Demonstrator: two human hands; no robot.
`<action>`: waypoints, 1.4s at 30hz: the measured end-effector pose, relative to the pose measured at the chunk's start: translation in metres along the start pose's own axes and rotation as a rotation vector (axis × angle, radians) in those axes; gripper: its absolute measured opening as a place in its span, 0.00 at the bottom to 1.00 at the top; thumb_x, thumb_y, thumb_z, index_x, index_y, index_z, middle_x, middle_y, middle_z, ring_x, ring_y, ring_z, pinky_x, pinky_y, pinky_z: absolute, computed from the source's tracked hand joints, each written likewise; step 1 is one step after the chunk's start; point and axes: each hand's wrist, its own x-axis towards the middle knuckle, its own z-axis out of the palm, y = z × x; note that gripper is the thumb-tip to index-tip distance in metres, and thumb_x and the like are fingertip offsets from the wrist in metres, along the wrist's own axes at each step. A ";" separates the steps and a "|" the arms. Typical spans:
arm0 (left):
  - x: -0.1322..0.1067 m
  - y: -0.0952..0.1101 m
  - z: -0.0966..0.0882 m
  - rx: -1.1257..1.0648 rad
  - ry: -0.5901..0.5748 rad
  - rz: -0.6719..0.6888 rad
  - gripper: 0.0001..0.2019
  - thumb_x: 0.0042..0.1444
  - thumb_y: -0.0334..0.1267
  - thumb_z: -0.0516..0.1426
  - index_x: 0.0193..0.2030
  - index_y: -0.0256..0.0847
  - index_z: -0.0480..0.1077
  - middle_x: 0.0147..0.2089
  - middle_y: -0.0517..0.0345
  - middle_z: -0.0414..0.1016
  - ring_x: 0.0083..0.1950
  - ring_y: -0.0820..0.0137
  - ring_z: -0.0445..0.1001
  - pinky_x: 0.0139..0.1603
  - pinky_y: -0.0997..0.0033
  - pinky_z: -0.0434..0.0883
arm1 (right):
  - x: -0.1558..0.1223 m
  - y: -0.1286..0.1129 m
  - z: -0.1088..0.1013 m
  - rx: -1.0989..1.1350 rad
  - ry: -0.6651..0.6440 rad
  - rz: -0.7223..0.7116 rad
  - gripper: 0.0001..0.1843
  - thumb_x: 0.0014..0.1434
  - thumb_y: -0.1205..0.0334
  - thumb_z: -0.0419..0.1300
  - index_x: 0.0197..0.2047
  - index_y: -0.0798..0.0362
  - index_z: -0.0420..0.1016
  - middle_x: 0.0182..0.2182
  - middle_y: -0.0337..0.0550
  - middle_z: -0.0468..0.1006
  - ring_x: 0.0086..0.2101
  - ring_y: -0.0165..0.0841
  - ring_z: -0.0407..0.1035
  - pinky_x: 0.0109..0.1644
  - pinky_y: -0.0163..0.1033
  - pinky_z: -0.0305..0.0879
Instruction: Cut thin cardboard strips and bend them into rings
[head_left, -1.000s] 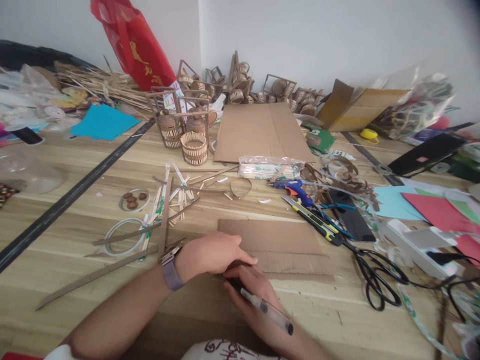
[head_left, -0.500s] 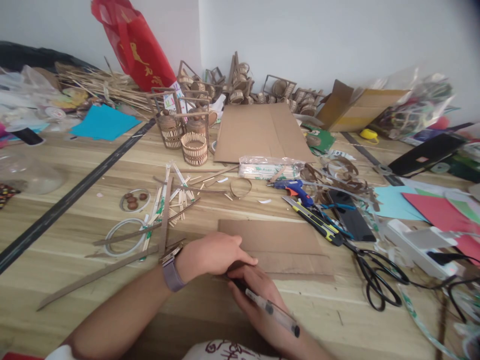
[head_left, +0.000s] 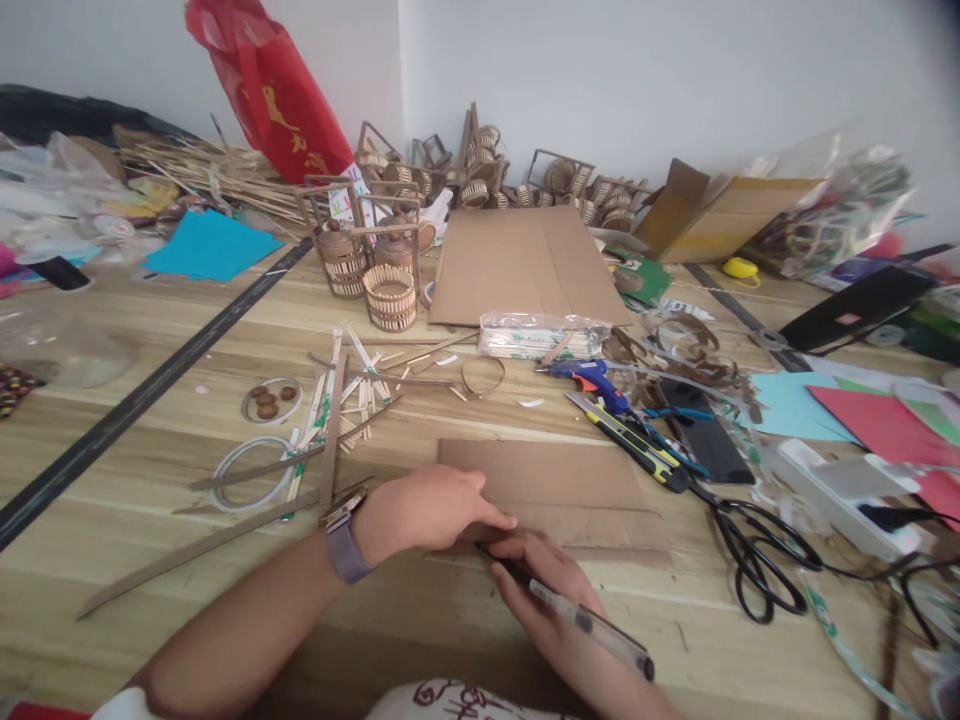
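Note:
My right hand (head_left: 559,600) grips a clear-barrelled pen (head_left: 577,618), its tip down near the front edge of a flat brown cardboard sheet (head_left: 577,490) on the wooden surface. My left hand (head_left: 431,505), a watch (head_left: 341,540) on its wrist, lies on the sheet's near left corner with fingers curled and pressed down; whether it covers something small I cannot tell. The two hands almost touch at the pen's tip.
Black scissors (head_left: 757,555), a yellow-black utility knife (head_left: 630,440) and a blue glue gun (head_left: 589,377) lie right of the sheet. Loose sticks and cardboard strips (head_left: 337,410) lie to the left. A larger cardboard sheet (head_left: 521,265), woven baskets (head_left: 388,295) and a red bag (head_left: 270,85) sit farther back.
My right hand and the pen have slid to the right along the sheet's front edge. My left hand has stayed in place.

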 end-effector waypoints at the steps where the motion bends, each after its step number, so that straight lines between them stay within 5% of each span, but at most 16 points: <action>1: 0.000 0.000 0.000 0.003 -0.006 -0.004 0.31 0.63 0.27 0.53 0.67 0.68 0.63 0.43 0.55 0.72 0.34 0.66 0.74 0.24 0.71 0.51 | -0.001 0.001 -0.002 -0.010 0.011 -0.001 0.05 0.62 0.67 0.59 0.39 0.48 0.75 0.31 0.38 0.82 0.33 0.31 0.77 0.38 0.34 0.72; 9: 0.000 0.001 0.000 0.016 -0.009 -0.010 0.34 0.61 0.25 0.52 0.67 0.68 0.63 0.43 0.54 0.72 0.34 0.65 0.75 0.24 0.71 0.52 | -0.010 0.015 -0.018 -0.086 0.052 0.031 0.05 0.63 0.63 0.59 0.38 0.46 0.77 0.28 0.36 0.81 0.29 0.31 0.76 0.32 0.33 0.70; 24: -0.001 0.002 -0.002 0.007 -0.048 -0.028 0.35 0.60 0.24 0.51 0.68 0.68 0.62 0.43 0.54 0.71 0.32 0.67 0.73 0.24 0.71 0.49 | -0.032 0.035 -0.039 -0.111 0.052 0.223 0.10 0.64 0.53 0.58 0.37 0.47 0.79 0.31 0.40 0.83 0.32 0.35 0.77 0.36 0.36 0.72; 38: 0.000 0.001 -0.003 0.003 -0.046 -0.024 0.35 0.60 0.25 0.52 0.68 0.69 0.62 0.43 0.55 0.71 0.32 0.68 0.72 0.24 0.71 0.50 | -0.033 0.026 -0.054 -0.051 0.165 0.346 0.12 0.63 0.51 0.59 0.32 0.47 0.78 0.27 0.39 0.81 0.29 0.34 0.76 0.32 0.33 0.71; 42: 0.001 0.000 -0.003 0.005 -0.051 -0.027 0.35 0.60 0.25 0.52 0.67 0.69 0.62 0.43 0.55 0.71 0.32 0.68 0.72 0.24 0.71 0.50 | -0.028 0.018 -0.047 -0.012 0.091 0.248 0.10 0.64 0.54 0.59 0.34 0.47 0.79 0.30 0.40 0.82 0.32 0.34 0.77 0.36 0.33 0.72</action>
